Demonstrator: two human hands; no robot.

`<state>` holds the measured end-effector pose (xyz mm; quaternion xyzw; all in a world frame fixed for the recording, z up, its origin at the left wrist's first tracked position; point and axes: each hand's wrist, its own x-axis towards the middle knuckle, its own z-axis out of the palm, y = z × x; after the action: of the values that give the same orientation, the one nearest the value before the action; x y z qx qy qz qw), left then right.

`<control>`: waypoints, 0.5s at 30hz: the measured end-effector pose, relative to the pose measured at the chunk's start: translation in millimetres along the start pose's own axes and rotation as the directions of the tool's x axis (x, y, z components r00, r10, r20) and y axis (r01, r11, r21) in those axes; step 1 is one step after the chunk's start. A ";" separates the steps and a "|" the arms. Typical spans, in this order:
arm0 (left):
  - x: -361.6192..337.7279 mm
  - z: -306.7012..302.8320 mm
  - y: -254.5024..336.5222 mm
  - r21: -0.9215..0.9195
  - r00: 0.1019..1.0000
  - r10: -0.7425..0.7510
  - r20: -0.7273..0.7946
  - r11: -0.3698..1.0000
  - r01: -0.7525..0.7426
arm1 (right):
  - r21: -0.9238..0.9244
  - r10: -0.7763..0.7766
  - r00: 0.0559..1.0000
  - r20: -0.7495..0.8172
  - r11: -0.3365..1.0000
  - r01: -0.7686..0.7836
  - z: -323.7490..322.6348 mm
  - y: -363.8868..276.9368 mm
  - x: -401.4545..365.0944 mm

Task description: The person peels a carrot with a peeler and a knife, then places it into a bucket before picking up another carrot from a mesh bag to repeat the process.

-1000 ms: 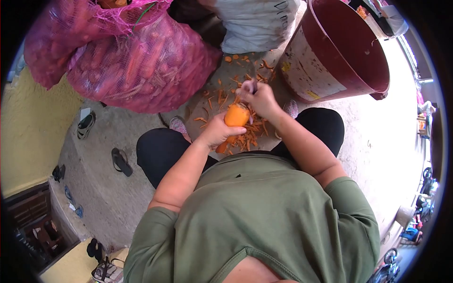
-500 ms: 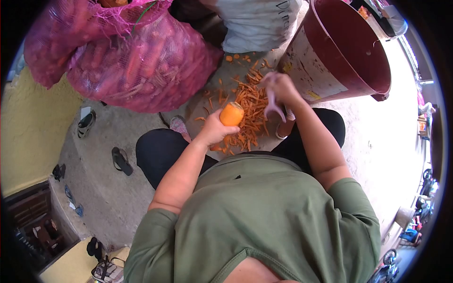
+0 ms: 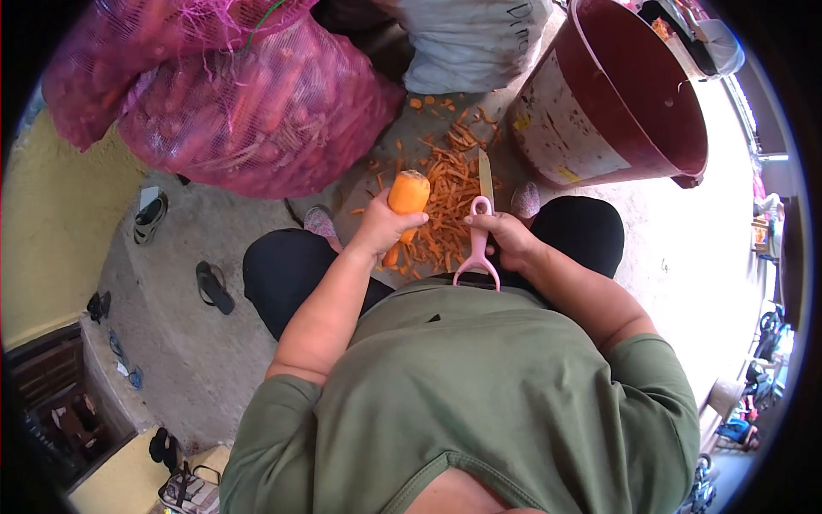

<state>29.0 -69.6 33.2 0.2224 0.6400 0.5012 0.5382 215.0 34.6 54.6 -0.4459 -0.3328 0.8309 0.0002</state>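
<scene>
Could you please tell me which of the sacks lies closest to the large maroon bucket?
The white sack at top centre, just beside the bucket; the two pink mesh sacks holding carrots lie farther to the left.

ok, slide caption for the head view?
Left hand holds a carrot, right hand a pink peeler, over a scatter of orange peelings.

We log grey concrete floor (image 3: 197,343), rough and stained. Yellow wall (image 3: 51,231) at left edge. Pink mesh sacks (image 3: 248,111) piled at top left, white sack (image 3: 462,43) just beside them, maroon bucket (image 3: 634,94) at top right. Black sandal (image 3: 212,287) lies on floor at left, second sandal (image 3: 150,216) nearer wall. Daylight; we find floor at right washed out by strong sun.
</scene>
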 end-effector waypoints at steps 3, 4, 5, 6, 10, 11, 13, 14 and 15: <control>-0.7 0.9 3.5 -0.029 1.000 -0.011 0.012 1.000 0.012 | -0.004 -0.009 1.000 -0.016 1.000 0.009 -0.8 4.0 -2.7; -0.5 0.8 3.8 -0.040 1.000 -0.013 0.016 0.999 0.014 | -0.024 -0.010 1.000 -0.021 1.000 0.010 -2.8 2.3 -0.9; -0.7 0.8 3.5 -0.051 1.000 -0.016 0.019 0.999 0.017 | -0.045 -0.010 1.000 -0.027 0.999 0.008 -5.4 -0.2 1.1; 0.0 0.9 2.8 -0.051 1.000 -0.001 0.027 0.999 0.003 | -0.101 -0.057 0.998 -0.015 0.993 0.055 -8.0 -10.6 2.1; -1.3 6.3 5.1 0.108 0.996 0.089 0.006 0.990 -0.089 | -0.651 -0.249 0.967 0.048 0.727 0.220 10.4 -50.5 -6.6; -1.8 7.9 7.5 0.190 0.992 0.124 -0.008 0.974 -0.121 | -0.764 -0.208 0.978 0.031 0.626 0.157 21.3 -59.4 -14.7; 0.0 7.3 5.6 0.233 0.995 0.099 -0.010 0.968 -0.094 | -0.881 -0.187 0.982 0.005 0.463 0.092 35.7 -62.1 -19.5; 1.5 6.9 3.9 0.252 0.996 0.086 -0.013 0.964 -0.080 | -0.922 -0.186 0.982 0.001 0.379 0.073 37.9 -61.7 -17.6; 2.9 7.3 2.0 0.250 0.995 0.101 -0.023 0.964 -0.092 | -0.955 -0.185 0.983 -0.003 0.292 0.052 38.5 -59.2 -13.6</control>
<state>34.2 -63.5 34.3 0.3100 0.6956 0.4466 0.4697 177.1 55.4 112.1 -0.3801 -0.7902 0.4446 -0.1828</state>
